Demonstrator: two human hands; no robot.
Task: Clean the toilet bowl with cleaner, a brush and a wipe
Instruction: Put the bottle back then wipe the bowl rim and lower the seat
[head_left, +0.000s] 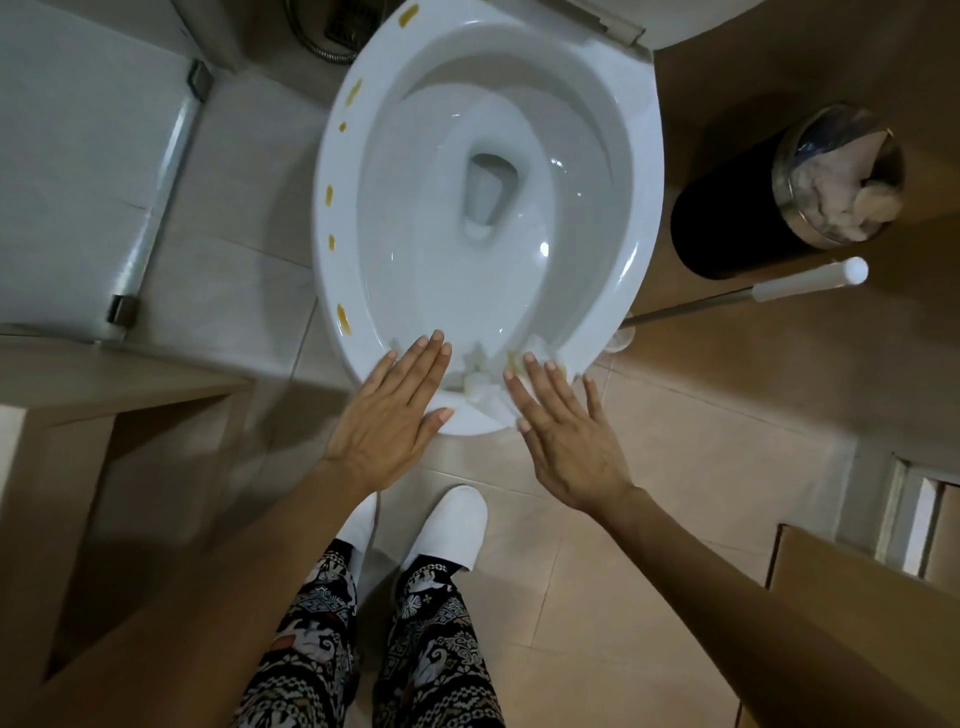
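Note:
The white toilet bowl (587, 130) fills the upper middle of the head view, seat up. Several yellow-brown stains (329, 194) dot its left rim. A crumpled white wipe (488, 397) lies on the near front rim, smeared yellow. My left hand (392, 415) is flat with straight fingers over the front rim, left of the wipe. My right hand (563, 431) is spread flat, its fingertips at the wipe's right edge. The toilet brush handle (748, 296) leans at the bowl's right side. No cleaner bottle is visible.
A black bin with a steel rim (737, 218), full of crumpled paper, stands right of the bowl. A glass shower partition (156, 176) runs along the left. A counter edge (104, 374) juts in at the left. My feet in white slippers (447, 525) stand on beige tiles.

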